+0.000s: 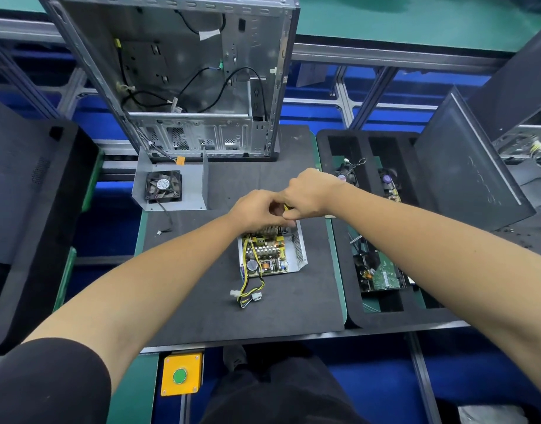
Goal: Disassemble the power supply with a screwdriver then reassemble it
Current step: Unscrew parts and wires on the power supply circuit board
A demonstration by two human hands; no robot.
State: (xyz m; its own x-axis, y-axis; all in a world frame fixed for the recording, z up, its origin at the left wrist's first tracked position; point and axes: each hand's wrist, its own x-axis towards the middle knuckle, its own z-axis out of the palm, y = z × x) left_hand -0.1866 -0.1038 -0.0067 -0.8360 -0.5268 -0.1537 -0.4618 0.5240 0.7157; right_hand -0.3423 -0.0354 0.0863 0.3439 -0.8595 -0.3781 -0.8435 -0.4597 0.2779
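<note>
The opened power supply (272,254) lies on the dark mat with its circuit board, yellow and black wires and white connectors (247,295) exposed. Its metal cover (171,185), with the black fan on it, stands apart at the back left. My right hand (309,194) grips a screwdriver with a yellow handle (287,207), mostly hidden in the fist, over the far end of the supply. My left hand (257,211) sits just beside it with fingers curled, touching the far edge of the supply. What its fingertips pinch is hidden.
An open grey computer case (183,78) stands behind the mat (202,301). A black foam tray (382,313) on the right holds a green board and other parts. Black panels lean at the left and right. A yellow box with a green button (180,375) sits at the near edge.
</note>
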